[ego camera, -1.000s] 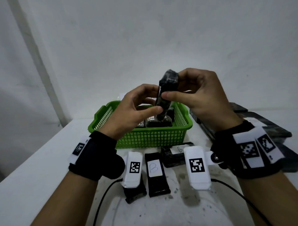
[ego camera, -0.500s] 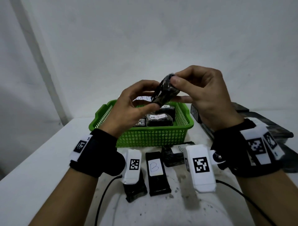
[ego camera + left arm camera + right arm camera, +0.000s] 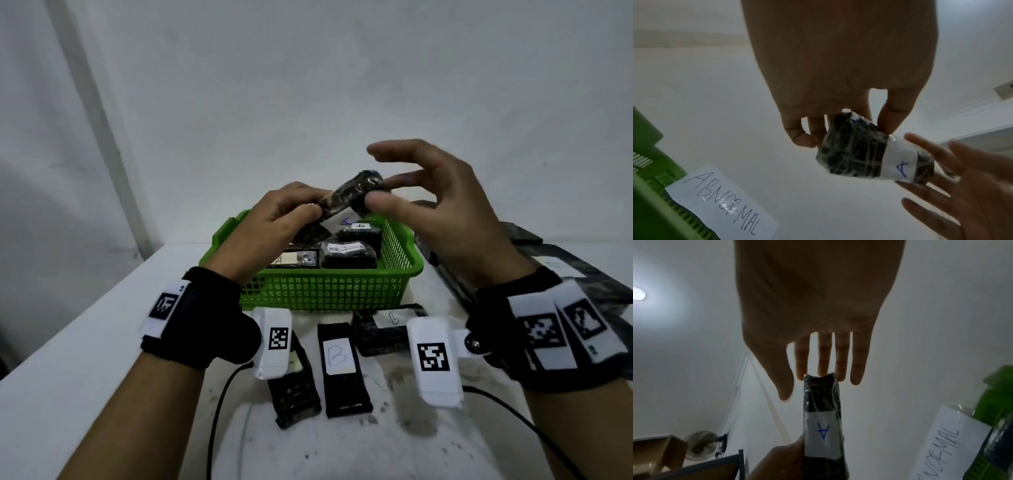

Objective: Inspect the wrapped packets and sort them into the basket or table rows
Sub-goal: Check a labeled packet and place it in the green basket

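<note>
Above the green basket (image 3: 325, 294) my left hand (image 3: 308, 212) grips one end of a dark wrapped packet (image 3: 352, 197), which lies slanted. Its white label bears a blue "A" (image 3: 900, 168). My right hand (image 3: 383, 185) is at the packet's far end with its fingers straight and spread; the thumb and fingertips just touch that end and the index finger is raised clear. In the right wrist view the packet (image 3: 822, 402) stands in front of the straight fingertips. Several packets labelled "A" (image 3: 347, 255) lie in the basket.
A paper sign reading "ABNORMAL" (image 3: 721, 201) is stuck on the basket. On the white table (image 3: 102, 342) in front of it lie three dark packets, one labelled "B" (image 3: 337, 370). A pile of dark packets (image 3: 582, 274) lies at the right.
The packet has tipped from upright to slanted. My right hand has let go of its pinch and spread its fingers, while my left hand keeps hold of the lower end.
</note>
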Action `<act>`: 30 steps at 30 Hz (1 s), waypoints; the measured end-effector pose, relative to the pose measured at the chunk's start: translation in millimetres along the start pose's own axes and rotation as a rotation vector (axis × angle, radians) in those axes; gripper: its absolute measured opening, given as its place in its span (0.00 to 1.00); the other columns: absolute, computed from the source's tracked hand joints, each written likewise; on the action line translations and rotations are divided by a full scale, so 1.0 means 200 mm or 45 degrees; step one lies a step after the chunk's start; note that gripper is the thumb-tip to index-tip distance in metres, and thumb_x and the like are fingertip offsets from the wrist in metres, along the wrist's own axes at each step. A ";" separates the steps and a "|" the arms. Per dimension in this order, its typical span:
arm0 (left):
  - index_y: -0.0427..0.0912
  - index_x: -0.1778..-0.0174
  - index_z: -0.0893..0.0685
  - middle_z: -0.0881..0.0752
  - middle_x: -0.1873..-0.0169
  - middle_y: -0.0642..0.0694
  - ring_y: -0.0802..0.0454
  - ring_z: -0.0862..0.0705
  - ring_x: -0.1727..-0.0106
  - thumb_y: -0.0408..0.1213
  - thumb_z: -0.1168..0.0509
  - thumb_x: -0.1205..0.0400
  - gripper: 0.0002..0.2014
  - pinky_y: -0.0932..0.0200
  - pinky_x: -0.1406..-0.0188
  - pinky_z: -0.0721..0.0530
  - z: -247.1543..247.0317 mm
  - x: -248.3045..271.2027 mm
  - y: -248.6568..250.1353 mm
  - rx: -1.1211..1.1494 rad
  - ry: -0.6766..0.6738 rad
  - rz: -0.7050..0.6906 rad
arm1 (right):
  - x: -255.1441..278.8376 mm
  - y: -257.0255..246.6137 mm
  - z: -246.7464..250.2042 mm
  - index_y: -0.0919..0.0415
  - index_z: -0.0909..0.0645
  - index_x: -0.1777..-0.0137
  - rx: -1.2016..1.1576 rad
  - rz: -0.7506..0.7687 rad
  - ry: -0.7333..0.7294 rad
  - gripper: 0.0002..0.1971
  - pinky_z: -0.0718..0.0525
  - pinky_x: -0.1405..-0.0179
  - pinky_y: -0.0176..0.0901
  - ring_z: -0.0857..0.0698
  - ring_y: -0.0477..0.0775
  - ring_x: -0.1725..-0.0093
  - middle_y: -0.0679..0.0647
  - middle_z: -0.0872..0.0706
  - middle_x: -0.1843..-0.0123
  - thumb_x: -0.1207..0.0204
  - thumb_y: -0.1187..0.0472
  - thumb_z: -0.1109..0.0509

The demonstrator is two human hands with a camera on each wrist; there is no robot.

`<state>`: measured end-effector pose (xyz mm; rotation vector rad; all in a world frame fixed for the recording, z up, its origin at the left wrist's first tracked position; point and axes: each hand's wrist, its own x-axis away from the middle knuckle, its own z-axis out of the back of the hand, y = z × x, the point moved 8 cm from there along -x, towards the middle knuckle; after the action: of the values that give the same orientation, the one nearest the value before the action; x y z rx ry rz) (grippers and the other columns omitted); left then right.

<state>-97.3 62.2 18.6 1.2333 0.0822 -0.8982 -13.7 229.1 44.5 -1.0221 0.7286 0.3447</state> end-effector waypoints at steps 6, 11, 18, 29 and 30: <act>0.43 0.41 0.12 0.08 0.52 0.48 0.57 0.10 0.51 0.37 0.35 0.14 0.09 0.63 0.52 0.14 0.06 0.03 -0.07 0.014 -0.034 0.110 | 0.03 0.02 -0.13 0.45 0.13 0.39 0.454 0.053 -0.263 0.22 0.19 0.33 0.44 0.18 0.43 0.36 0.45 0.17 0.39 0.33 0.59 0.15; 0.53 0.46 0.11 0.07 0.55 0.46 0.43 0.08 0.53 0.55 0.32 0.19 0.13 0.40 0.52 0.11 0.17 -0.04 -0.16 -0.148 -0.003 0.217 | -0.05 0.09 -0.25 0.43 0.13 0.40 0.707 0.033 -0.346 0.21 0.23 0.45 0.46 0.20 0.47 0.42 0.42 0.15 0.44 0.33 0.49 0.16; 0.59 0.31 0.22 0.21 0.33 0.52 0.60 0.17 0.43 0.49 0.41 0.11 0.13 0.60 0.44 0.16 0.42 -0.11 -0.33 -0.250 0.292 0.174 | -0.45 0.22 -0.44 0.44 0.13 0.45 0.788 -0.001 -0.746 0.17 0.23 0.60 0.32 0.15 0.36 0.60 0.38 0.10 0.54 0.32 0.49 0.16; 0.53 0.31 0.22 0.15 0.40 0.55 0.60 0.12 0.52 0.42 0.43 0.10 0.12 0.58 0.54 0.14 0.39 -0.05 -0.64 -0.210 0.086 0.446 | -0.51 0.72 -0.99 0.46 0.15 0.56 0.955 0.037 -1.646 0.13 0.28 0.64 0.34 0.17 0.35 0.64 0.40 0.11 0.64 0.33 0.46 0.15; 0.54 0.32 0.22 0.14 0.40 0.55 0.58 0.12 0.52 0.43 0.43 0.10 0.12 0.57 0.55 0.14 0.38 -0.06 -0.65 -0.210 0.081 0.459 | -0.49 0.75 -1.02 0.46 0.16 0.57 0.956 0.076 -1.661 0.13 0.28 0.64 0.34 0.18 0.35 0.64 0.40 0.12 0.64 0.33 0.46 0.16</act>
<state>-218.1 -1.7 -48.4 1.0789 -0.0160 -0.5280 -249.9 132.4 -48.8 0.0579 -0.3189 0.6223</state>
